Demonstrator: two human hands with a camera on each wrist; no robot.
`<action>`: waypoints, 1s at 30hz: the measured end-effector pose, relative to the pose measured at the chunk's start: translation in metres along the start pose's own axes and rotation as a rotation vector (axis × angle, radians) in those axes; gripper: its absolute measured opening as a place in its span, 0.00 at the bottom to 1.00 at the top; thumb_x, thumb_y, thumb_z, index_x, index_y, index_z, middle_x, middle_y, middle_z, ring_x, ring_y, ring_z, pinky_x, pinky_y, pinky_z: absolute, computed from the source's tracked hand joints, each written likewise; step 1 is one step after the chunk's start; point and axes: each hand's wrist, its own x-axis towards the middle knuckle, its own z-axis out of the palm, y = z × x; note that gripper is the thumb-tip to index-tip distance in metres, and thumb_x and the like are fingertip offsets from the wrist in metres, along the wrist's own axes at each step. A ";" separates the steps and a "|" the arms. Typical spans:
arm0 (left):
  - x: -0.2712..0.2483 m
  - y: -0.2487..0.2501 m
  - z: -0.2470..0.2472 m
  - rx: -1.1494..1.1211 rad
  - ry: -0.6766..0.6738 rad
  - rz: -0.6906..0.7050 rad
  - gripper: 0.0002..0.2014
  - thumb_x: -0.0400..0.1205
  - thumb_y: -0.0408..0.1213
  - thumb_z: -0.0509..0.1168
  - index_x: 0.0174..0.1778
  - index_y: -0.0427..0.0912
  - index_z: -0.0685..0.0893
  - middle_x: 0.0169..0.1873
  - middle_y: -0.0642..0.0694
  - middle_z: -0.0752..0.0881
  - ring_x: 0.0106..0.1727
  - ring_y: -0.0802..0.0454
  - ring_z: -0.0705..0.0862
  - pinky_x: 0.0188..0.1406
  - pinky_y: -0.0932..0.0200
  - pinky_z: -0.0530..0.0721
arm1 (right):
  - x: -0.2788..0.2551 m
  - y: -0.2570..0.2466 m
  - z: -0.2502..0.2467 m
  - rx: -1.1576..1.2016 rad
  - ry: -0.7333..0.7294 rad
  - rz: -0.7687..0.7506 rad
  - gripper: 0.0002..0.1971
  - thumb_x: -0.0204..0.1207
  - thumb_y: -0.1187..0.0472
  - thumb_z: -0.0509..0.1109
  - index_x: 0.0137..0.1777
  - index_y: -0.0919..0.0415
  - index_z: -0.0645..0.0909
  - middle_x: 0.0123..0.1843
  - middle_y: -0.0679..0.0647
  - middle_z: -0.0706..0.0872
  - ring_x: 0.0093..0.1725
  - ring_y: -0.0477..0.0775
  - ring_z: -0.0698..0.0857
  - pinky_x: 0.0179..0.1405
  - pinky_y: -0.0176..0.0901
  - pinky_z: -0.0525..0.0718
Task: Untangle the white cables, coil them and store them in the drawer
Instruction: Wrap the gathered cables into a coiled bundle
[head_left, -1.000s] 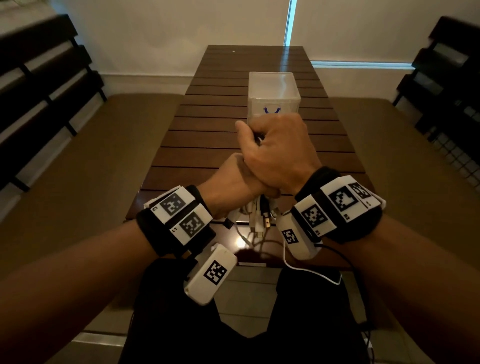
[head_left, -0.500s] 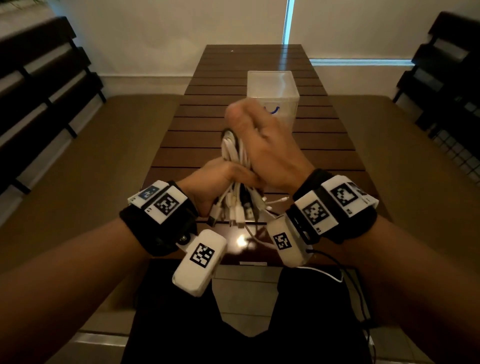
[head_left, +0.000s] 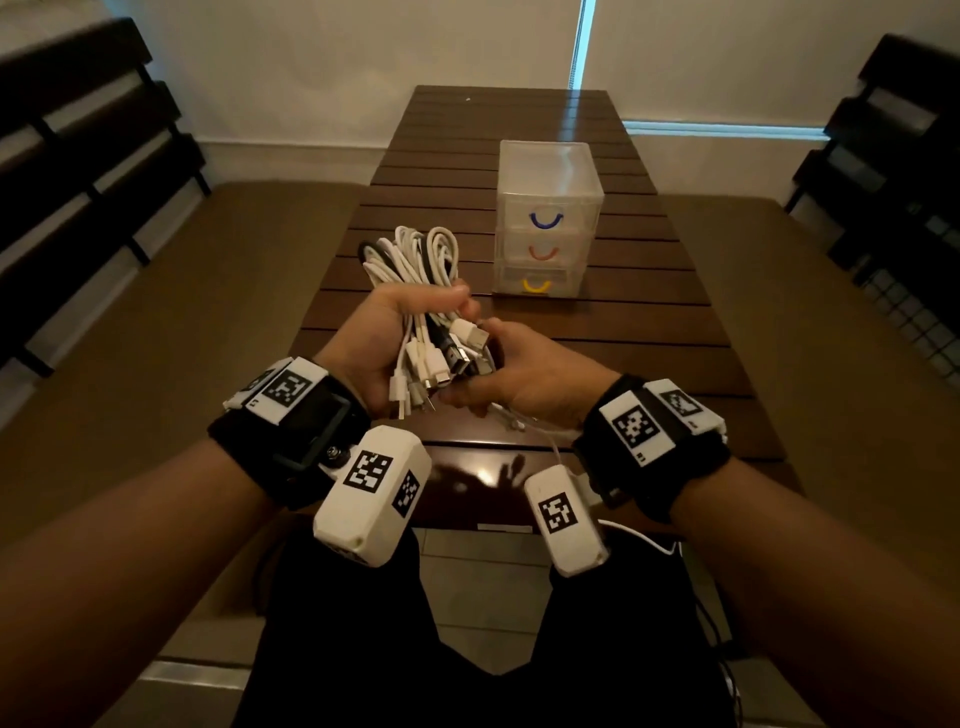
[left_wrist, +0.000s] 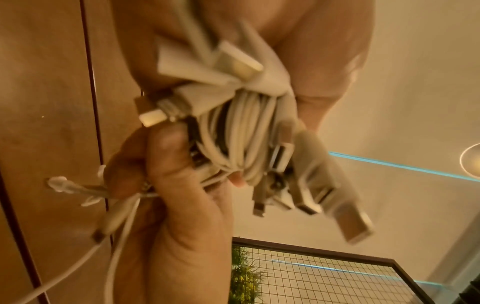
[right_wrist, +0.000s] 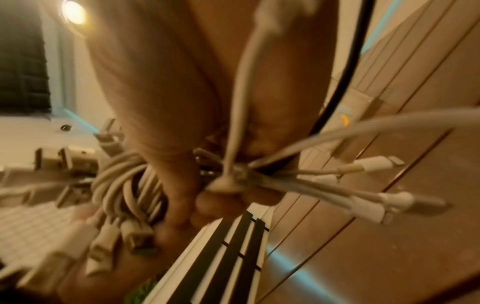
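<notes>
A bundle of white cables (head_left: 415, 260), with a dark cable among them, is held above the near end of the wooden table (head_left: 623, 322). My left hand (head_left: 441, 306) grips the bundle round its middle, and its loops stick out beyond the fist. My right hand (head_left: 470, 371) curls round the plug ends (head_left: 441, 358) that hang toward me. In the left wrist view the coiled cables (left_wrist: 239, 133) sit between both hands. In the right wrist view, several plugs (right_wrist: 376, 195) fan out past my right hand's fingers. The clear drawer unit (head_left: 548, 223) stands shut, beyond my hands and slightly to the right.
The drawer unit has three drawers with blue (head_left: 545, 221), red (head_left: 543, 253) and yellow (head_left: 536, 286) handles. Brown benches (head_left: 156, 338) flank the table, with dark slatted backs (head_left: 78, 171) on both sides. A loose white cable (head_left: 530, 426) trails onto the table's near edge.
My right hand has come off the top of the bundle and dropped to the plug ends on the near side. The left hand has turned the loops up and away, uncovering the drawer unit.
</notes>
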 end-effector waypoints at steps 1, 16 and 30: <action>0.001 -0.001 0.000 0.016 0.019 0.008 0.08 0.73 0.35 0.64 0.29 0.42 0.84 0.30 0.49 0.82 0.39 0.52 0.84 0.41 0.56 0.86 | 0.001 0.000 0.002 -0.066 0.046 0.010 0.11 0.75 0.72 0.72 0.55 0.63 0.80 0.38 0.55 0.84 0.37 0.51 0.82 0.38 0.44 0.80; 0.001 -0.014 -0.015 0.071 0.275 -0.019 0.09 0.77 0.34 0.63 0.34 0.38 0.85 0.29 0.44 0.85 0.31 0.49 0.85 0.46 0.54 0.82 | -0.001 0.006 0.021 -1.098 0.288 -0.017 0.32 0.79 0.59 0.66 0.80 0.56 0.57 0.46 0.56 0.82 0.46 0.63 0.84 0.37 0.48 0.73; 0.009 -0.003 -0.027 0.248 0.352 -0.229 0.07 0.75 0.32 0.63 0.47 0.34 0.78 0.32 0.38 0.85 0.29 0.44 0.86 0.34 0.51 0.87 | -0.009 0.017 -0.020 -1.665 0.221 -0.883 0.16 0.81 0.52 0.59 0.40 0.58 0.84 0.30 0.52 0.84 0.29 0.56 0.83 0.45 0.50 0.82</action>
